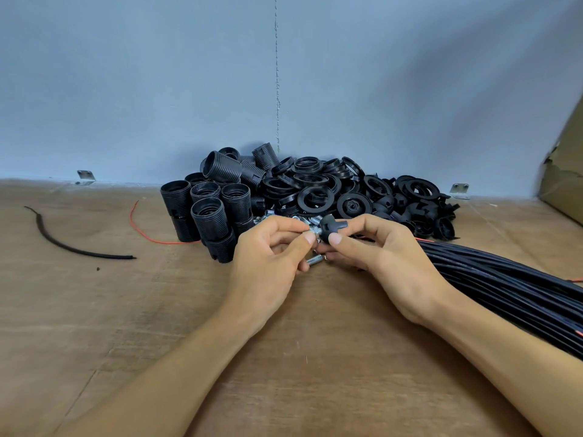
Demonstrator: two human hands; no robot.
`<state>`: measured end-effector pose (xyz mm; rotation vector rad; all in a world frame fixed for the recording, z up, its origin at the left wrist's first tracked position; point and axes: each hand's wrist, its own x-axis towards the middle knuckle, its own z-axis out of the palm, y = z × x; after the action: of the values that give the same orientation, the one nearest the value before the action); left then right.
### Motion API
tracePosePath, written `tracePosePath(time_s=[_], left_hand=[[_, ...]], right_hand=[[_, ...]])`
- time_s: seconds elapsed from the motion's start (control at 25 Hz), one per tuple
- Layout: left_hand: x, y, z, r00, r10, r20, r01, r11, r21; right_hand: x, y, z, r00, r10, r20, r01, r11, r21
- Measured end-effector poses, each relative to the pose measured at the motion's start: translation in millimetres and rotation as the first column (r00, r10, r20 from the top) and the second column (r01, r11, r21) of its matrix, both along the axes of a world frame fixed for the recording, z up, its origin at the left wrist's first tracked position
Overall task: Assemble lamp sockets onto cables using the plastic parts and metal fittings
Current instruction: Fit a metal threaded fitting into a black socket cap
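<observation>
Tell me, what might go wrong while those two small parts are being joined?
The metal fitting pinched by the left hand could enter the black cap in the right hand crooked and jam. The spare threaded tube sticking out below the left hand might slip onto the table.

Wooden table [94, 310] against a blue-grey wall [126, 74], with a cardboard box [564, 181] at the right edge.
A rough vertical seam [277, 74] runs down the wall. Two small metal brackets sit where wall and table meet, a left bracket [85, 176] and a right bracket [460, 189] near the box. The box edge is torn. A small dark crumb [98, 269] lies on the table's left part.
</observation>
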<state>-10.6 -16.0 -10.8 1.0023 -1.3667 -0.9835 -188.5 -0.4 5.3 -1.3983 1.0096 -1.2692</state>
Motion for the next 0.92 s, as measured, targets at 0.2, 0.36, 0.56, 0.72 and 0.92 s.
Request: tracePosePath(time_s=[0.2, 0.36, 0.56, 0.72, 0.92], left_hand=[[4.2, -0.7, 0.0, 0.999, -0.017, 0.049, 0.018, 1.000, -0.025], [6.3, -2.3, 0.2, 0.998, -0.024, 0.055, 0.024, 1.000, -0.007], [6.3, -1.4, 1.7, 0.998, -0.051, 0.035, 0.052, 0.998, -0.025], [2.1, 0.9, 3.0, 0.999, -0.040, 0.006, 0.041, 0.998, -0.050], [0.1, 2.9, 5.2, 0.999, -0.040, -0.031, 0.038, 0.997, -0.062]], right_hand=[[-2.3, -1.2, -0.3, 0.996, 0.046, -0.070, -0.051, 0.997, -0.061], [-5.1, -1.0, 1.5, 0.987, 0.062, -0.150, -0.071, 0.996, -0.056], [-0.5, -1.2, 1.9, 0.990, 0.010, -0.143, -0.010, 1.000, -0.001], [-1.1, -1.3, 6.0, 0.993, -0.003, -0.116, 0.016, 0.993, 0.118], [-0.6, -1.1, 5.6, 0.996, 0.044, -0.082, -0.029, 0.985, 0.168]])
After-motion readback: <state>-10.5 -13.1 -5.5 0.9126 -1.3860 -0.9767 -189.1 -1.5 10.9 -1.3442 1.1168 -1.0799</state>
